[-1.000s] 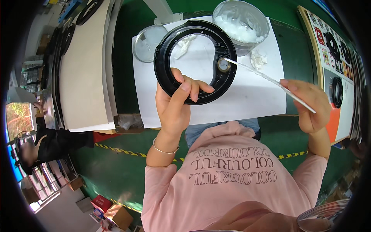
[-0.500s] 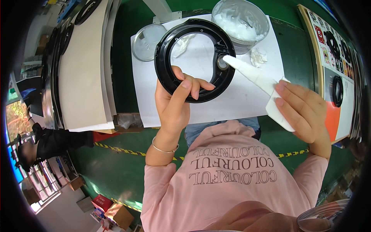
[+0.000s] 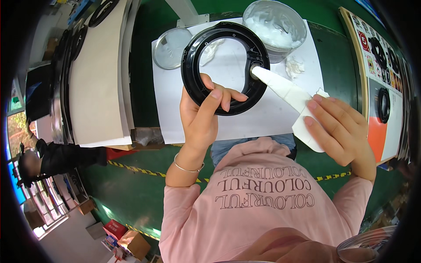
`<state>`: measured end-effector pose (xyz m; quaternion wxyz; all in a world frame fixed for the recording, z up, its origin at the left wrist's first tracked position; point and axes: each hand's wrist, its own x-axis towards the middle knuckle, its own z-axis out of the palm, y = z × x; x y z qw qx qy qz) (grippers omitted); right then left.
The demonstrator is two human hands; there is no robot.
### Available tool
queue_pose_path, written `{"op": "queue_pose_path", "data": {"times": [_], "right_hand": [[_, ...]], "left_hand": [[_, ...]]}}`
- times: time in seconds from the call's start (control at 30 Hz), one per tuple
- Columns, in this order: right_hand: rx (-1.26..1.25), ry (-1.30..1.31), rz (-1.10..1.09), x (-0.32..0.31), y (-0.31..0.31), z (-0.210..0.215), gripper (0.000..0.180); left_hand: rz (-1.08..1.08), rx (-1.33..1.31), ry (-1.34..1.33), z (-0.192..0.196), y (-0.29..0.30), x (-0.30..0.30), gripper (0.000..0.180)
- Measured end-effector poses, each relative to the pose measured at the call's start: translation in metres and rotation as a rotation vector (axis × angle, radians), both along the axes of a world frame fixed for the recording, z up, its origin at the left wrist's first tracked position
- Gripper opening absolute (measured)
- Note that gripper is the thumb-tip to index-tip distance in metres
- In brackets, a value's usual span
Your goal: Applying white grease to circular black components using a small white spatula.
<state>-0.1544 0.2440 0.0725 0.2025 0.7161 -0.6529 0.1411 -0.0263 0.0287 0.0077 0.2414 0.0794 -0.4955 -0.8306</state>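
My left hand (image 3: 204, 107) grips a black plastic ring (image 3: 191, 72) by its lower left rim, thumb on the face and fingers through the opening. A small round socket with a metallic look sits on the ring's right inner side. My right hand (image 3: 335, 125) pinches a flat white strip (image 3: 283, 87), seemingly folded paper, that tapers to a blunt tip. That tip lies over the socket; whether it presses inside, I cannot tell. Behind the ring stands a round tub (image 3: 280, 52) of white paste-like stuff.
A white sheet (image 3: 188, 125) covers part of the green table. On it lie a clear round lid (image 3: 169, 52) and crumpled tissue (image 3: 294, 67). Tall boards stand at left (image 3: 94, 79) and right (image 3: 382, 140). A person in black (image 3: 66, 162) is at the far left.
The ring in my left hand has shifted slightly right. My right hand and the white strip have moved a little left and down, the tip staying at the socket.
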Motion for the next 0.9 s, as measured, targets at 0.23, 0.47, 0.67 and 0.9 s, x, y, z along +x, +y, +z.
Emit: {"op": "queue_pose_path", "data": {"times": [0.23,0.47,0.67,0.9], "right_hand": [[0.002,0.008,0.005,-0.005,0.006,-0.002,0.023],[-0.002,0.01,0.013,-0.005,0.004,-0.004,0.022],[-0.057,0.012,0.024,-0.014,0.003,-0.004,0.022],[-0.053,-0.038,0.041,-0.015,0.004,-0.009,0.023]], "left_hand": [[-0.001,-0.017,-0.001,0.0,0.0,-0.002,0.009],[-0.008,-0.035,-0.006,0.001,0.0,-0.002,0.009],[-0.013,-0.035,-0.008,0.001,0.001,-0.003,0.009],[-0.007,-0.056,0.007,0.001,0.001,-0.004,0.009]]}}
